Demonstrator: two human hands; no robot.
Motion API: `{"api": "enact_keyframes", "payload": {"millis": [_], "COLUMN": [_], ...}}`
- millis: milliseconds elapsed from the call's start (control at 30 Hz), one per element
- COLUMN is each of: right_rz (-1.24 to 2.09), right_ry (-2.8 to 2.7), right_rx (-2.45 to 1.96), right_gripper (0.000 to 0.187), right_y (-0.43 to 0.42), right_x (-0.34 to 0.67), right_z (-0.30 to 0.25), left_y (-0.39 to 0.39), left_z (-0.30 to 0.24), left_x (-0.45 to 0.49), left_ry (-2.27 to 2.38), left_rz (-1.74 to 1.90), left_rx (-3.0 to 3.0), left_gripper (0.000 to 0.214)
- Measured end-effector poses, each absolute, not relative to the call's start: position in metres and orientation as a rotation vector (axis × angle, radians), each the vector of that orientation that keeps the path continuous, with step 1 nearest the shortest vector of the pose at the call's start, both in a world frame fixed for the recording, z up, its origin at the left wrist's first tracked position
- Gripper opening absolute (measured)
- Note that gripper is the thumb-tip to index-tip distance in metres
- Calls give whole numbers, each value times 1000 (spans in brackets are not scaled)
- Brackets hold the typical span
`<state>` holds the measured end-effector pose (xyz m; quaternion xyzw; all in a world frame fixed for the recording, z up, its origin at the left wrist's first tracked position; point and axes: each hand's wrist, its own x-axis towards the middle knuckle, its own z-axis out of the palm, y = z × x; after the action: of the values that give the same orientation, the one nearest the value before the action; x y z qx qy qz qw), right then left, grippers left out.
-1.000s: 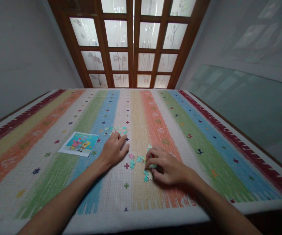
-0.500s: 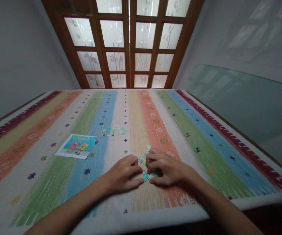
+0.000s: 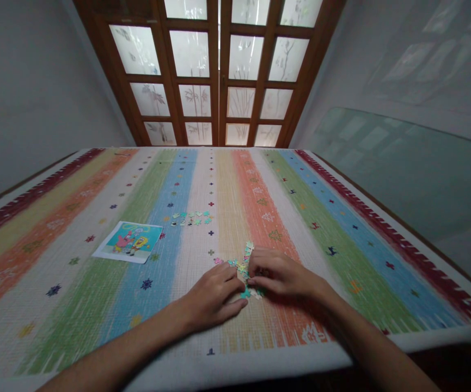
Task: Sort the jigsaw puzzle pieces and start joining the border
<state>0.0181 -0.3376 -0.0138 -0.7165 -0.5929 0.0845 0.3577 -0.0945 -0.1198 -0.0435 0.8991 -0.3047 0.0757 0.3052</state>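
Joined jigsaw puzzle pieces [image 3: 242, 267], teal and yellow, lie between my hands on the tablecloth. My left hand [image 3: 218, 296] rests at their left, with bent index finger and thumb closing on a teal puzzle piece [image 3: 245, 293] at the near side. From the right, my right hand [image 3: 281, 273] has its fingers curled and thumb drawn in at the edge of the pieces, pinching there; its fingertips partly hide what they hold. Pale pieces [image 3: 255, 294] lie below its thumb. A pink piece [image 3: 218, 261] shows just beyond my left knuckles.
Farther off, several loose puzzle pieces [image 3: 191, 218] lie in rough rows. A printed cartoon picture [image 3: 131, 242] lies flat to the left. The striped tablecloth [image 3: 309, 228] covers the table, whose near edge runs below my forearms. Wooden glazed doors [image 3: 219, 76] stand beyond.
My left hand has shifted slightly right, closing finger and thumb around the teal piece. My right hand has moved up a little, its thumb drawing in. The pink piece has come into view.
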Motion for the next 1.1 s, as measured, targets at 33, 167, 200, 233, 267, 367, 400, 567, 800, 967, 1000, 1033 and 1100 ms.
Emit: {"api": "enact_keyframes", "payload": {"millis": [33,167,200,233,267,367,400,567,800,967,1000,1033,1100], "right_rz": [209,186,170,149,125,68,59,30,-1,-153,-176,-191,-212], "right_ry": [-1529,-1538,-1537,-1537,-1538,-1541,-1543,-1561,-1559,-1481,-1467,-1460,-1453], "right_rx": [-1852,-1818,-1799,-1779,-1760,-1732,-1734,-1756,-1775,-1885,-1906,-1920,-1936], "right_gripper": [11,13,14,15,16,17,17,18,23,34,35,35,33], "right_y": [-337,-337,-337,-337,-337,-337,-338,-338,-339,-342,-342,-342,-341], "right_x": [18,19,19,18,18,19,19,20,23,26,26,27,27], "right_z": [-15,-18,-18,-19,-19,-22,-23,-26,-21,-18,-18,-17,-18], "left_y": [-120,-121,-121,-121,-120,-119,-119,-120,-120,-118,-118,-118,-119], "left_z": [-43,-41,-41,-40,-39,-36,-35,-33,-35,-30,-29,-29,-30], "left_x": [-95,-95,-95,-94,-94,-94,-94,-96,-96,-95,-95,-96,-96], "left_ry": [-788,-678,-651,-632,-622,-643,-653,-655,-635,-713,-723,-727,-721], "left_rz": [185,124,113,107,106,101,92,63,57,36,33,31,31], "left_rx": [2367,2284,2276,2276,2285,2328,2338,2326,2263,2357,2369,2376,2375], "left_gripper": [6,8,9,10,11,11,9,12,8,9,8,8,10]}}
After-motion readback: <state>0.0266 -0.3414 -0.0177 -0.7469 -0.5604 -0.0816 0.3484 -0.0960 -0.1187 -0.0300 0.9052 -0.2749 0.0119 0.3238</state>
